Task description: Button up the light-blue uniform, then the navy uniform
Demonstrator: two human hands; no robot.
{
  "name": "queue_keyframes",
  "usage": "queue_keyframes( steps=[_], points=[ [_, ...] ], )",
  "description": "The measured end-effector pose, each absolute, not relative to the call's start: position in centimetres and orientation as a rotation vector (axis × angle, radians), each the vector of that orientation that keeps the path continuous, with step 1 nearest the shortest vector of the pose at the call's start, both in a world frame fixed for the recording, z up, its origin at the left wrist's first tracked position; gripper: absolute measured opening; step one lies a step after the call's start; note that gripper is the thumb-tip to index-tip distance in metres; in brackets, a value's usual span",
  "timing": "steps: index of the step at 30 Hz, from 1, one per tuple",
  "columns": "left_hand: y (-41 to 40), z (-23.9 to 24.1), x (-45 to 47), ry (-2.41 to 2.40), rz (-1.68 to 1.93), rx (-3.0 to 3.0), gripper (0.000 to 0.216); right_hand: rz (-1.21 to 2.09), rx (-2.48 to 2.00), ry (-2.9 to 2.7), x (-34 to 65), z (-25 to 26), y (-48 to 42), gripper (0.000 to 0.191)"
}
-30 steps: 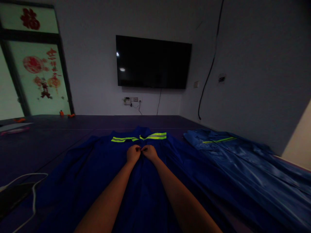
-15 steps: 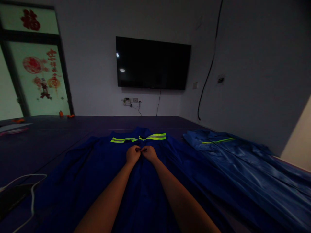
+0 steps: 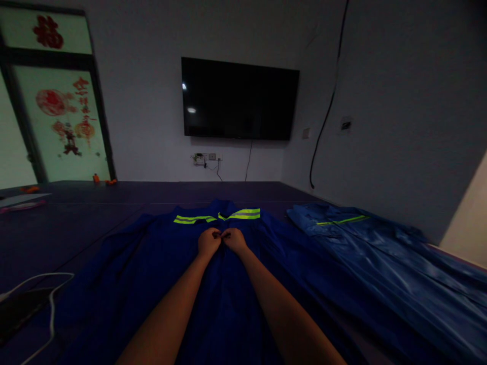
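A dark blue work jacket [image 3: 152, 274] with bright yellow-green reflective stripes [image 3: 243, 213] lies spread out flat on a dark purple surface in front of me. My left hand [image 3: 208, 241] and my right hand [image 3: 235, 239] meet at the jacket's front opening, just below the stripes. Both hands are closed, fingertips pinching the fabric edges together at the centre line. What exactly sits between the fingertips is too small and dark to tell.
A second, lighter blue jacket [image 3: 380, 253] lies to the right. A white cable [image 3: 41, 284] and a dark flat object [image 3: 19, 306] lie at the left. A black television [image 3: 239, 99] hangs on the far wall above a socket [image 3: 205, 157]. A glass door [image 3: 57, 121] stands left.
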State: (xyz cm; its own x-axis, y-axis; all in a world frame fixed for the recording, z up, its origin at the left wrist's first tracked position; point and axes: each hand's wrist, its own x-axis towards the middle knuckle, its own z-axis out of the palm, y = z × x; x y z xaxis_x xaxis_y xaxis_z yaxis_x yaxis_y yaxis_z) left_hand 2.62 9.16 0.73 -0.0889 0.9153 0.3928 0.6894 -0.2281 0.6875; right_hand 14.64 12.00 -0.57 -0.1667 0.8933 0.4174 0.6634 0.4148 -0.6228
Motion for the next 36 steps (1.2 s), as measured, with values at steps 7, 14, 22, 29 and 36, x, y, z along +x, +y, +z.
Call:
queue_keyframes(
  steps=[7,14,22,29,36],
  points=[
    [9.15,0.72,2.59,1.744,1.194,1.908,0.021,0.399,-1.315,-1.909,14.67,-0.56,11.98,0.02],
    [8.9,0.89,2.62,1.73,1.188,1.881,0.024,0.382,-1.337,-1.918,14.63,-0.58,12.03,0.02],
    [9.01,0.72,2.6,1.728,1.192,1.892,0.023,0.364,-1.353,-1.918,14.61,-0.51,11.91,0.02],
    [9.22,0.62,2.63,1.75,1.186,1.908,0.02,0.396,-1.315,-1.908,14.6,-0.6,11.91,0.021],
    [9.28,0.56,2.6,1.745,1.185,1.92,0.021,0.391,-1.322,-1.911,14.68,-0.75,12.13,0.023]
  ],
)
